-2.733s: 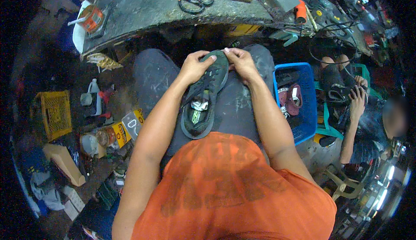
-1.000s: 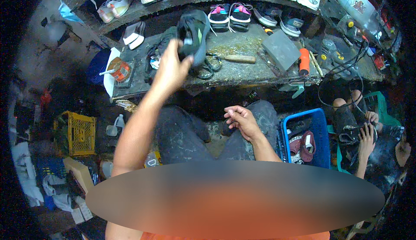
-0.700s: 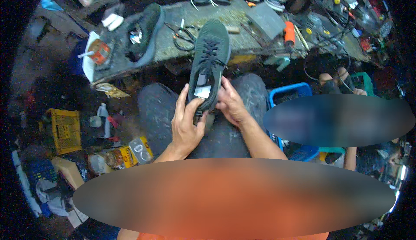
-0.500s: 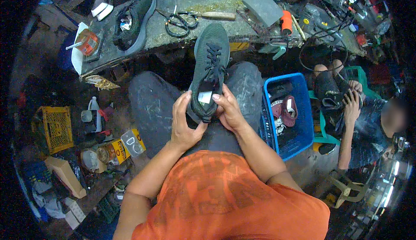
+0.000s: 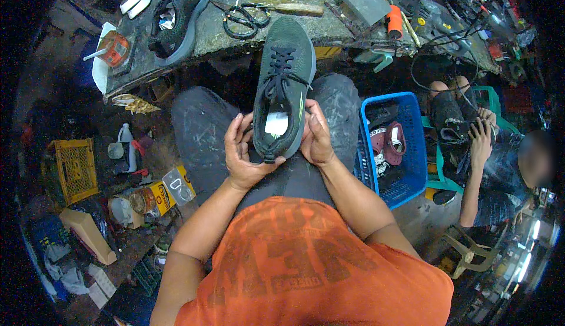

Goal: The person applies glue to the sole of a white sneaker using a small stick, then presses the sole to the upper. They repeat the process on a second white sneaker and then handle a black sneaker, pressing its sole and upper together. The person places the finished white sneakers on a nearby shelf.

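Note:
A dark green sneaker (image 5: 286, 40) with black laces and a grey sole is held over my lap, toe pointing away from me. A white label shows on the insole inside its opening. My left hand (image 5: 242, 158) curls about the heel, its thumb at the back and its fingers along the left side. Against the right side of the heel rests my right hand (image 5: 318, 140), fingers bent upward; part of its hold is hidden by the shoe. A similar dark sneaker (image 5: 187, 14) lies on the workbench (image 5: 226, 52) at the far left, with something pale stuffed in it.
Black-handled scissors (image 5: 246, 24), a wooden-handled tool (image 5: 299, 9), a grey block (image 5: 366, 1) and an orange cylinder (image 5: 394, 22) lie on the bench. An orange tub (image 5: 115, 52) stands left. At right are a blue basket (image 5: 405, 187) holding maroon shoes and a seated person (image 5: 500, 167).
The sneaker has tilted so that more of its opening faces me. My right hand has loosened from the collar and moved outward beside the heel. The left fingers have spread a little.

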Tool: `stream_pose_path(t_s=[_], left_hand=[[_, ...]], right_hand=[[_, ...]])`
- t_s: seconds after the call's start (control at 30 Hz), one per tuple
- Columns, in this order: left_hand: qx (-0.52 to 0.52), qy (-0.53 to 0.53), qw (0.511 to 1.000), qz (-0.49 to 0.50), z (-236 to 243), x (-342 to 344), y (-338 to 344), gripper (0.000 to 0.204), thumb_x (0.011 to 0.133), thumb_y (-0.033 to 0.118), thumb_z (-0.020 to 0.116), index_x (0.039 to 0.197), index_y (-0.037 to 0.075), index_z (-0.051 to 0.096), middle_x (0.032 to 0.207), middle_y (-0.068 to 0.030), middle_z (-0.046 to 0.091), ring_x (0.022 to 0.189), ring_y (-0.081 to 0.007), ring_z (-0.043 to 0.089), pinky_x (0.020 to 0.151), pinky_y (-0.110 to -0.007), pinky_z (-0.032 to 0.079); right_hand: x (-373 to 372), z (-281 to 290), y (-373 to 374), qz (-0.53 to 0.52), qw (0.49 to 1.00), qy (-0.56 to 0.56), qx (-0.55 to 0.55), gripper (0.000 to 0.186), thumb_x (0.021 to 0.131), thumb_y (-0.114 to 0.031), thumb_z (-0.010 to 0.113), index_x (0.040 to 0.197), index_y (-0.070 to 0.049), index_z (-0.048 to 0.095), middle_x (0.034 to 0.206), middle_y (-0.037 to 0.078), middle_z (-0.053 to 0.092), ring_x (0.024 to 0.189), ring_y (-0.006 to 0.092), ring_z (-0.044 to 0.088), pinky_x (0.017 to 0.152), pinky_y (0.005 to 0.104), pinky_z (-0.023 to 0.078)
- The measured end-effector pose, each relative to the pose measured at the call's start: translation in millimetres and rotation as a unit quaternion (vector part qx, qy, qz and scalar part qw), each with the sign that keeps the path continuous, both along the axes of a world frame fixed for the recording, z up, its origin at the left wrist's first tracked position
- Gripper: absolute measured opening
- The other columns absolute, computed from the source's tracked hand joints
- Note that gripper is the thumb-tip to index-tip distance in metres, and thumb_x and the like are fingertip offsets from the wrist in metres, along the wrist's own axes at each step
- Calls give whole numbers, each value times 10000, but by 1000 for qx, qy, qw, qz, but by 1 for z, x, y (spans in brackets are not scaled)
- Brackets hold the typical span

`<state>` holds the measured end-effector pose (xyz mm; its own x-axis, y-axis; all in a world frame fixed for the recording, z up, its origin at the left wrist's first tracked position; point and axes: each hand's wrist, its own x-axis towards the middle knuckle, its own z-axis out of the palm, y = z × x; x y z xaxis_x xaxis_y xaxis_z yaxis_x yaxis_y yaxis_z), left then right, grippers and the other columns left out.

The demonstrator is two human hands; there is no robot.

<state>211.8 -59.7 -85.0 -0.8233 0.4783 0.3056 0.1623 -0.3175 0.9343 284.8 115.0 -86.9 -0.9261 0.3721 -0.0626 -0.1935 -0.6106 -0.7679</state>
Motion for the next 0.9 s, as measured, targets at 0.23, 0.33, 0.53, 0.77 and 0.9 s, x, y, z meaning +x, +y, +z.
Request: stream_pose_path(t_s=[0.23, 0.33, 0.53, 0.77, 0.9], left_hand=[[20, 210, 977, 31, 7, -8, -6, 1013, 751, 463, 910, 1484, 26, 366, 1351, -243, 588, 1256, -378, 591, 1122, -503, 434], [55, 169, 984, 10, 10, -5, -6, 903, 818, 493, 834, 1455, 25, 398, 1343, -270, 592, 1252, -400, 597, 1115, -521, 436], [107, 1, 990, 89, 8, -15, 0, 598, 1041, 464, 542, 1434, 26, 437, 1510, -275, 453, 1384, -388, 507, 1180, -501, 374], [191, -141, 968, 84, 10, -49, -21, 588, 1054, 475, 336, 1387, 11, 479, 1360, -287, 580, 1291, -420, 582, 1133, -527, 437], [109, -166, 976, 90, 19, -66, -46, 539, 1038, 401, 338, 1275, -40, 539, 1271, -272, 631, 1161, -403, 646, 1063, -519, 493]], right_hand=[[-12, 16, -1, -147, 988, 6, -55, 722, 1034, -648, 415, 1477, -79, 451, 1428, 131, 591, 1285, 328, 586, 1112, 499, 448], [-11, 29, 13, -220, 957, -38, -184, 820, 1000, -732, 391, 1478, -76, 506, 1456, 116, 577, 1349, 342, 520, 1160, 503, 389], [-9, 22, 24, -212, 947, -51, -234, 931, 935, -808, 414, 1493, -67, 492, 1488, 145, 549, 1360, 366, 507, 1176, 554, 359], [-3, 5, 40, -14, 957, 52, -286, 719, 992, -686, 463, 1287, -47, 615, 1242, 158, 683, 1088, 322, 675, 973, 513, 547], [10, 20, 37, 2, 980, -104, -172, 637, 1006, -593, 526, 1297, -34, 614, 1222, 134, 683, 1066, 288, 685, 984, 491, 534]])
